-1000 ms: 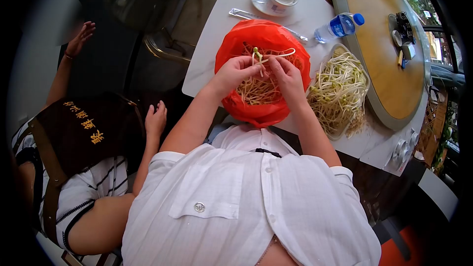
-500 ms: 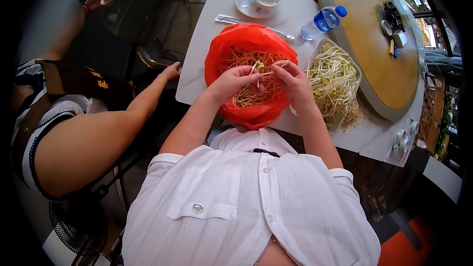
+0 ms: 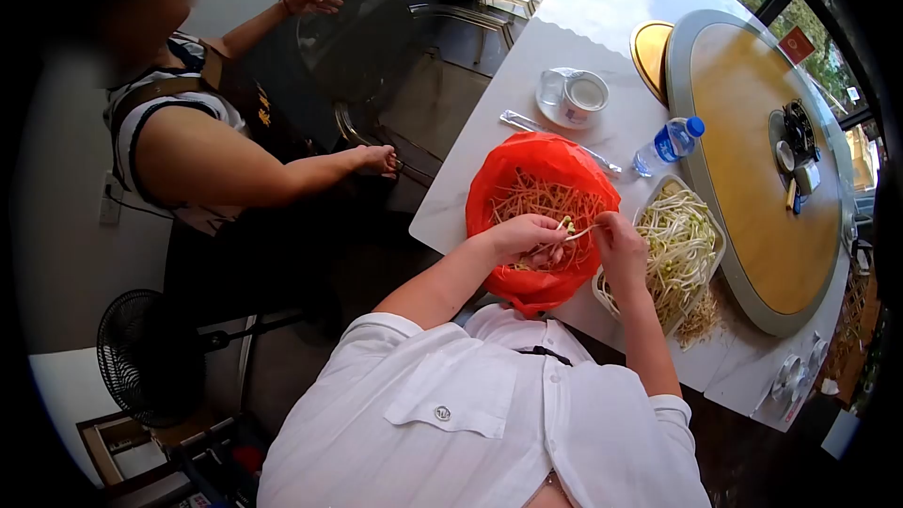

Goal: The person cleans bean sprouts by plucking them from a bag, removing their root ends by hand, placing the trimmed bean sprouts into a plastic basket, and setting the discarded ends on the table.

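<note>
Over the mouth of a red plastic bag [image 3: 484,190], my two hands meet around a bean sprout [image 3: 581,231]. My left hand [image 3: 529,239] is closed on it near its yellow-green head. The thin end is pinched in the fingertips of my right hand [image 3: 621,246]. Thin brownish sprout roots [image 3: 541,196] fill the bag beneath. Just right of the bag, a pale tray [image 3: 722,246] holds a heap of white bean sprouts [image 3: 679,240]. Some loose roots [image 3: 698,320] lie at the tray's near corner.
Behind the bag are wrapped chopsticks [image 3: 527,124], a cup on a saucer [image 3: 585,94] and a water bottle [image 3: 670,145]. A large round turntable [image 3: 762,216] covers the table's right side. To the left stand another person [image 3: 216,155], a chair [image 3: 353,47] and a black fan [image 3: 146,357].
My view has swung, so the table and bag appear farther right and lower. My hands stay over the bag with a sprout between them. The other person's arms remain stretched toward the chair.
</note>
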`<state>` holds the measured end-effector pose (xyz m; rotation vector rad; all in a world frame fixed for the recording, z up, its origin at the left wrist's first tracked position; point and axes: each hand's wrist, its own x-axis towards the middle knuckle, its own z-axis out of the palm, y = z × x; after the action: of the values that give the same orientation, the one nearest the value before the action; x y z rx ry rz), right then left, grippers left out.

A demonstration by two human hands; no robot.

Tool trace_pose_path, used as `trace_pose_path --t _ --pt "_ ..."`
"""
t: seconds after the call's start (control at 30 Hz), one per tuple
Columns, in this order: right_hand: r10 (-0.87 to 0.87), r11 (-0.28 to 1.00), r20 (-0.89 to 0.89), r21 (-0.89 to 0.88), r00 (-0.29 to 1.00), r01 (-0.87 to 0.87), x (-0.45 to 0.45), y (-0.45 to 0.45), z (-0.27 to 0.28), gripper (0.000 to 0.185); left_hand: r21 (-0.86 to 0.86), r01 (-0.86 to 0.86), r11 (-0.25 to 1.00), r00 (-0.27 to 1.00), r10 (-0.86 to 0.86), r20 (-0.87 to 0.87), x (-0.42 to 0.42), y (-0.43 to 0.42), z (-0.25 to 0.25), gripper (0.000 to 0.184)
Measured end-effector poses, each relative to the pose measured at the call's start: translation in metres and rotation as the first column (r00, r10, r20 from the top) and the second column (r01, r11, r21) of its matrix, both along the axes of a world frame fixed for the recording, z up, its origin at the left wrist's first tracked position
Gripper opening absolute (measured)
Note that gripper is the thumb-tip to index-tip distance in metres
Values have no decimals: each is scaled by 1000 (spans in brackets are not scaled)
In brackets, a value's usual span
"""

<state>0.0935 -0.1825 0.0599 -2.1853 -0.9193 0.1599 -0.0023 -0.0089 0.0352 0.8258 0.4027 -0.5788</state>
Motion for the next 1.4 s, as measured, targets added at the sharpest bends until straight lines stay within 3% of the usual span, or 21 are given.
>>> trace_pose_path --t 0.03,0.07,0.13,0.27,0.3,0.33,0.4,0.47,0.5,0.7,0.77,0.8,0.83,0.87,0.93,1.0,1.07,1.13,1.23,1.3,1.4 --pt "40 996 217 -87 975 -21 2 1 -2 9 60 -9 998 1000 10 -17 0 -1 6 13" --pt "61 997 226 -62 972 -48 5 2 -3 9 87 -31 996 999 32 -4 0 -2 7 13" --pt "154 958 329 -282 932 -58 9 -2 -7 7 305 -49 951 999 45 21 0 -4 9 13" --pt "189 923 302 -380 934 -64 8 -2 -11 4 590 -103 801 992 36 124 1 -10 14 13" --pt "143 962 256 -262 956 -74 8 -2 -9 6 575 -102 812 992 43 116 1 -11 13 13" --pt "90 987 201 -150 975 -60 7 -4 -2 8 550 -87 830 994 36 103 0 -10 17 14" --pt "-26 993 -238 103 971 52 16 -12 14 11 382 -73 921 997 62 41 0 -8 31 14" --pt "63 851 -754 382 654 359 29 -29 15 13 243 -123 962 992 124 10 3 -12 39 15" --pt "84 800 -769 431 634 417 34 -41 23 12 204 -109 973 994 110 9 5 -12 37 16" --pt "-323 633 -453 549 831 546 49 -150 37 14 -64 -87 994 996 88 20 34 -44 43 27" --pt "-640 732 -64 250 765 633 55 -201 16 17 -134 -75 988 996 80 35 49 -59 47 32" --pt "-656 720 -65 242 752 650 53 -226 -6 17 -136 -46 990 998 52 45 57 -68 52 34" --pt "-635 741 268 -55 724 670 50 -251 -33 19 -138 -16 990 998 24 56 65 -78 56 37" --pt "-469 631 552 -337 689 699 47 -263 -37 20 -132 -13 991 1000 17 26 74 -89 60 39" --pt "-545 696 413 -264 730 668 43 -273 -29 21 -85 29 996 999 -26 35 93 -108 69 39" --pt "-657 752 -10 -74 754 655 39 -261 -3 18 -56 90 994 995 -87 47 113 -125 77 41" --pt "-559 755 -365 146 744 639 43 -235 27 16 -98 108 989 994 -108 10 128 -141 80 38" --pt "-421 749 -529 255 737 611 51 -208 47 17 -185 127 975 991 -134 -25 145 -155 81 35" --pt "-337 751 -590 302 734 587 72 -182 61 17 -265 135 955 982 -164 -91 163 -169 82 34" --pt "-376 837 -324 285 868 468 83 -176 59 16 -290 150 945 982 -176 -67 170 -174 78 38" --pt "-432 880 -14 212 902 425 90 -175 60 14 -330 133 935 982 -169 -84 178 -179 83 37"
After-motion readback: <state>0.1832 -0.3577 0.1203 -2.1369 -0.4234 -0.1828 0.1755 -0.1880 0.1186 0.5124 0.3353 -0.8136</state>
